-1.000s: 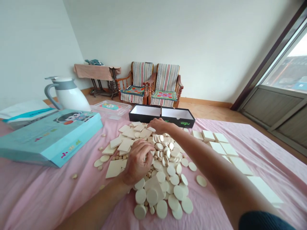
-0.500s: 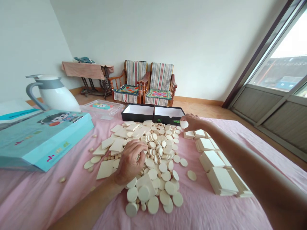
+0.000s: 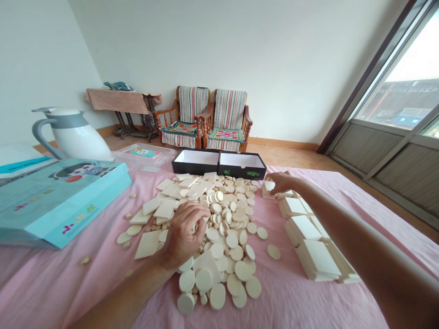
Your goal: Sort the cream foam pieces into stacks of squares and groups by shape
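The left arm (image 3: 116,288) comes in from the lower edge and bends at the wrist, with the left hand (image 3: 181,235) arched over the 9 o'clock side of a heap of cream discs (image 3: 222,242). The right arm (image 3: 356,233) stretches across from the lower right, and the right hand (image 3: 283,183) reaches out at 1 o'clock from the heap. A pink bedsheet (image 3: 68,288) covers the surface. Going across it, there is a white jug (image 3: 77,139), a blue box (image 3: 65,205), a clear plastic tub (image 3: 144,157), cream square tiles (image 3: 164,210) at the heap's 10 o'clock, and an open black box (image 3: 242,172) at 12 o'clock. Stacked tiles (image 3: 317,260) stand at 3 o'clock. Beyond the bed are a covered table (image 3: 118,101), two striped wooden armchairs (image 3: 192,109) and a window (image 3: 394,105). The left fingers are curled and pressed together over the discs, hiding whether they hold one. The right fingers lie together on a small stack of tiles (image 3: 268,186), touching it, but whether they pinch it cannot be told.
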`<state>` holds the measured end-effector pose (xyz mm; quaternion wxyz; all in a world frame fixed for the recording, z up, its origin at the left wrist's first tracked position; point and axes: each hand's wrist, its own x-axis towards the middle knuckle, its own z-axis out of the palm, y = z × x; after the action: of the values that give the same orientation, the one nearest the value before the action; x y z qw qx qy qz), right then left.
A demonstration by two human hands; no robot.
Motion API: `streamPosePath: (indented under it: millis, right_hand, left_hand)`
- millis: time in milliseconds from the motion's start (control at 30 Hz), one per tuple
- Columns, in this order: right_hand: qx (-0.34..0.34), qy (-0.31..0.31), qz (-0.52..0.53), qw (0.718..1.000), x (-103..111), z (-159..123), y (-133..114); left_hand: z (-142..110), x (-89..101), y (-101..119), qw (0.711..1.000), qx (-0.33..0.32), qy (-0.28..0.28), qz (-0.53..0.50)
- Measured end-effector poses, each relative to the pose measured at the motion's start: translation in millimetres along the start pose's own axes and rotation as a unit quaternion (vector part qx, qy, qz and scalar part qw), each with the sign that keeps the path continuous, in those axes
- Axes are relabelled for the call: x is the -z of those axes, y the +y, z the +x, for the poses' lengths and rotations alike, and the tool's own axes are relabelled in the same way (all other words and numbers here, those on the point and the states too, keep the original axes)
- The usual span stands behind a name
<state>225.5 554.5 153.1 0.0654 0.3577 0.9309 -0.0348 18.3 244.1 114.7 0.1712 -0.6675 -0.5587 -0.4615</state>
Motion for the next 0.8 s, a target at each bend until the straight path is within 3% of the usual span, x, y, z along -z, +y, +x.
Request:
streamPosePath:
  millis: [233, 633, 800]
  right_hand:
    - [-0.018, -0.053, -0.019, 0.998, -3, -3, -5]
    - [-0.015, -0.042, -0.027, 0.999, -9, -1, -7]
    - [-0.007, 0.003, -0.024, 1.000, -5, -3, -16]
  left_hand:
    - [0, 0.4, 1, 1.000, -0.001, -0.001, 0.001]
    - [0, 0.6, 1, 1.000, -0.003, 0.001, 0.002]
    - [0, 1.2, 0, 1.000, -0.001, 0.004, 0.007]
